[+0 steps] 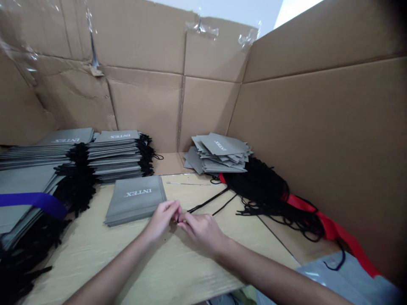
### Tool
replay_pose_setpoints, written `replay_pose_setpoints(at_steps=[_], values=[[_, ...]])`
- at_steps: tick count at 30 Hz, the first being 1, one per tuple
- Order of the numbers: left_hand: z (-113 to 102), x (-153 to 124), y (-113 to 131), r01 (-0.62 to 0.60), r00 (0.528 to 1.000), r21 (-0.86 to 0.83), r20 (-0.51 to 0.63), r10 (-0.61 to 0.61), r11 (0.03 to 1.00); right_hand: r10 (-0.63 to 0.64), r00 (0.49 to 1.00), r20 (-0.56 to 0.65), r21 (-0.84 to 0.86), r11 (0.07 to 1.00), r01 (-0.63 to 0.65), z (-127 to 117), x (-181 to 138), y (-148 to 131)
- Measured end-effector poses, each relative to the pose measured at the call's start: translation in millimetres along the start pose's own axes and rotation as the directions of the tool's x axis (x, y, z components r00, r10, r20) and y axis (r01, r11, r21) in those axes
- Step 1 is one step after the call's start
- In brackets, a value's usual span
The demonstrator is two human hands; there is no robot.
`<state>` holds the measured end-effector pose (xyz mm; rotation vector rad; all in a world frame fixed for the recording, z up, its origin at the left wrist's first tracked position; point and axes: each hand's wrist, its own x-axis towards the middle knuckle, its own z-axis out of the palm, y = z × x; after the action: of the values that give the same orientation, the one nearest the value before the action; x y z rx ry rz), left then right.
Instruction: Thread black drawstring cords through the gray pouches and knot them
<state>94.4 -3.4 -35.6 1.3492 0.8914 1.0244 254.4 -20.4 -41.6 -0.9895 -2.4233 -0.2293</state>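
My left hand [161, 220] and my right hand [201, 229] meet over the wooden table [95, 254], fingertips pinched together on the end of a black cord [208, 201]. The cord runs away to the right toward a heap of black cords [260, 184]. Just beyond my left hand lies a flat grey pouch [135, 199] printed INTEX, on top of a thin pile of the same pouches.
Stacks of grey pouches with black drawstrings [116, 154] stand at the back left, and a looser pile [221, 153] at the back right. A red strap [333, 231] binds the cord heap. A blue band [34, 200] lies at left. Cardboard walls [318, 127] surround the table.
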Motion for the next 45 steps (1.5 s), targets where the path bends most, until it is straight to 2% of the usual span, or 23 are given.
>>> replay_pose_setpoints(at_steps=[2,5,8,11,14,17,19,22,24,27,30,33,35,36,40,42,45], values=[[-3,-2,2,0.113,0.993,-0.093,0.051,-0.109,0.989,-0.031,0.997,-0.069,0.017,0.999,0.032,0,1,-1],[-8,-7,7,0.298,0.944,-0.209,0.208,-0.256,0.931,-0.064,0.985,-0.160,0.018,0.998,0.068,-2,2,3],[-12,-9,9,0.388,0.908,-0.318,0.293,-0.299,0.865,-0.131,0.973,-0.188,0.021,0.990,0.137,-4,2,5],[-13,-9,9,0.407,0.908,-0.435,0.292,-0.302,0.803,-0.223,0.954,-0.202,-0.028,0.975,0.222,-8,2,3],[-9,-9,10,0.443,0.893,-0.516,0.323,-0.312,0.733,-0.358,0.902,-0.240,-0.158,0.932,0.327,-13,2,3],[-8,-9,15,0.456,0.888,-0.576,0.339,-0.309,0.678,-0.404,0.876,-0.263,-0.180,0.913,0.367,-17,2,5],[-10,-8,17,0.412,0.910,-0.604,0.301,-0.283,0.682,-0.414,0.879,-0.237,-0.186,0.907,0.377,-19,0,7],[-14,-9,18,0.325,0.944,-0.565,0.244,-0.223,0.758,-0.423,0.891,-0.167,-0.175,0.902,0.396,-21,-4,7],[-12,-11,18,0.285,0.952,-0.489,0.247,-0.183,0.824,-0.376,0.910,-0.177,-0.105,0.926,0.362,-21,-6,7],[-1,-16,16,0.230,0.956,-0.390,0.261,-0.132,0.891,-0.064,0.963,-0.263,0.167,0.980,0.110,-20,-7,8],[14,-21,13,0.148,0.973,-0.323,0.217,-0.079,0.935,0.200,0.952,-0.231,0.381,0.919,-0.101,-17,-6,9],[22,-21,8,0.075,0.988,-0.294,0.149,-0.032,0.953,0.336,0.937,-0.093,0.580,0.783,-0.224,-15,-3,8],[23,-20,5,0.036,0.994,-0.242,0.109,-0.010,0.970,0.369,0.929,0.039,0.663,0.686,-0.300,-14,-1,7],[22,-19,4,0.017,0.996,-0.207,0.090,0.002,0.978,0.360,0.929,0.083,0.674,0.667,-0.318,-13,-1,6],[23,-20,8,-0.090,0.996,-0.150,0.007,0.092,0.985,0.325,0.939,0.109,0.721,0.625,-0.300,-12,-1,0],[22,-20,13,-0.094,0.995,-0.260,-0.039,0.087,0.961,0.299,0.949,0.106,0.715,0.641,-0.281,-12,-1,-3],[4,-15,20,-0.091,0.992,-0.510,-0.118,0.036,0.855,0.260,0.955,0.141,0.576,0.764,-0.292,-15,-4,-1]])
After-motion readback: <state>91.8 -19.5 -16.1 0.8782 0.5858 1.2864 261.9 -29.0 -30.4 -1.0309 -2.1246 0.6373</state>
